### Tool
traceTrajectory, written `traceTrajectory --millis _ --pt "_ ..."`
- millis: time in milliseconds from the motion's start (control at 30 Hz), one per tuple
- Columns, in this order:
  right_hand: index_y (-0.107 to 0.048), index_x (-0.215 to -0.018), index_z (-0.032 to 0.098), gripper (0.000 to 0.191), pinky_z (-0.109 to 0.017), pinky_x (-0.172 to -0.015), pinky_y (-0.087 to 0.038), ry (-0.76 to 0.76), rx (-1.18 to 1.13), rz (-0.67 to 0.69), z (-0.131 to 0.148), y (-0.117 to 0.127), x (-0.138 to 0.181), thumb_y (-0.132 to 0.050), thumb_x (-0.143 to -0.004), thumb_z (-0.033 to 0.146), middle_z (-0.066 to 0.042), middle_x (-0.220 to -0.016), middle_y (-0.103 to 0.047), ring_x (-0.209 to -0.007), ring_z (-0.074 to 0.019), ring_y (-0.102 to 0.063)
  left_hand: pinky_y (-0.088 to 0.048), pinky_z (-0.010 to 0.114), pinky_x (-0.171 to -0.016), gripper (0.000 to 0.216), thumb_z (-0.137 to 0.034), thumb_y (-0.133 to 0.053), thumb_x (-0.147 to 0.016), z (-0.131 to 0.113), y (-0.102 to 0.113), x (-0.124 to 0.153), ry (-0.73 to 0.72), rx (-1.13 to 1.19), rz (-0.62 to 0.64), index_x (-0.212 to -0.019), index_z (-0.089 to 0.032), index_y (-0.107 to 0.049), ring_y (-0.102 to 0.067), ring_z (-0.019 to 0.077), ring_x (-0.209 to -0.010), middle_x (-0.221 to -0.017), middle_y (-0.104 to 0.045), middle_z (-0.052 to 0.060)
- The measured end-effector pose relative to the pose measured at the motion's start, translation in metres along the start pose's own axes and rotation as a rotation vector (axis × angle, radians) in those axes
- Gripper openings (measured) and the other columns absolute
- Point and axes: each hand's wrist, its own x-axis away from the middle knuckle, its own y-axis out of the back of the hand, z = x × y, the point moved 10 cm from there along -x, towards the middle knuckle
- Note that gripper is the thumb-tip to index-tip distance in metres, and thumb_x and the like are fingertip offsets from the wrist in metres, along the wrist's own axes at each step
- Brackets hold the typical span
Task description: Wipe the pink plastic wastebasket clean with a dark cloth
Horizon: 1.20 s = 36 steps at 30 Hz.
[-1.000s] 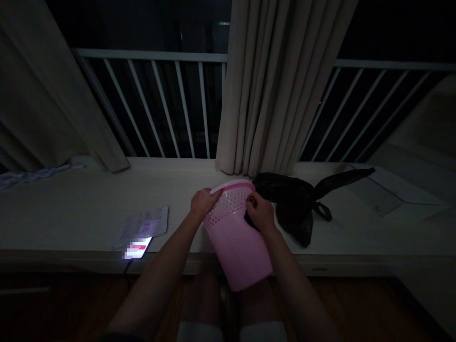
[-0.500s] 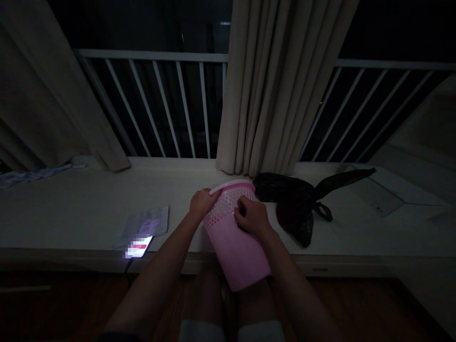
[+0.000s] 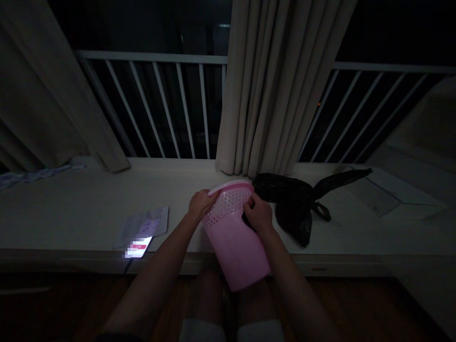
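Note:
A pink waste basket [image 3: 235,242] with a honeycomb lattice below its rim leans over my knees, tilted against the edge of the white ledge. My left hand [image 3: 200,203] grips its rim at the left, fingers wrapped over the edge. On the lattice side, near the upper right, my right hand [image 3: 259,213] is closed around a small black, cloth-like thing [image 3: 248,221]. Most of that thing is hidden under the hand. Just to the right lies a knotted black plastic bag [image 3: 294,209] with its loose end sticking out.
A lit phone [image 3: 141,247] with a cable sits at the ledge's front edge, beside a flat printed packet [image 3: 156,222]. Beige curtains [image 3: 249,118] hang down to the ledge [image 3: 89,204] before white railings [image 3: 178,104]. A pale box-like object [image 3: 402,197] stands at the right.
My right hand has moved right and slightly up across the lattice with the black cloth-like thing, toward the basket's right edge. My left hand and the basket stay nearly in place.

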Motion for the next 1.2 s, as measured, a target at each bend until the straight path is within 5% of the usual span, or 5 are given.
traceTrajectory --millis 600,933,1200 --pt "-0.043 -0.064 0.023 0.011 -0.026 -0.055 -0.021 0.039 -0.005 -0.004 0.007 0.0 0.002 -0.048 -0.074 0.023 0.005 -0.056 -0.041 -0.055 -0.013 -0.04 -0.042 0.029 -0.063 0.069 -0.071 -0.029 -0.087 0.009 -0.004 0.002 -0.002 0.068 0.022 -0.084 -0.015 -0.07 -0.067 0.0243 -0.076 -0.078 -0.071 0.014" --pt "-0.036 -0.063 0.023 0.015 -0.026 -0.056 -0.022 0.017 -0.063 -0.009 -0.003 0.0 -0.001 -0.046 -0.073 0.025 0.005 -0.056 -0.039 -0.056 -0.0136 -0.04 -0.047 0.031 -0.072 0.073 -0.073 -0.028 -0.086 0.002 -0.001 0.0 -0.005 -0.012 0.003 -0.088 -0.014 -0.072 -0.068 0.0295 -0.091 -0.091 -0.072 0.018" --pt "-0.047 -0.066 0.022 0.009 -0.025 -0.055 -0.021 0.108 0.056 0.044 0.009 -0.002 0.002 -0.049 -0.075 0.022 0.004 -0.058 -0.048 -0.055 -0.0123 -0.043 -0.046 0.031 -0.071 0.073 -0.073 -0.029 -0.085 -0.005 -0.002 -0.005 -0.025 -0.028 -0.007 -0.09 -0.015 -0.073 -0.068 0.0295 -0.09 -0.09 -0.072 0.017"
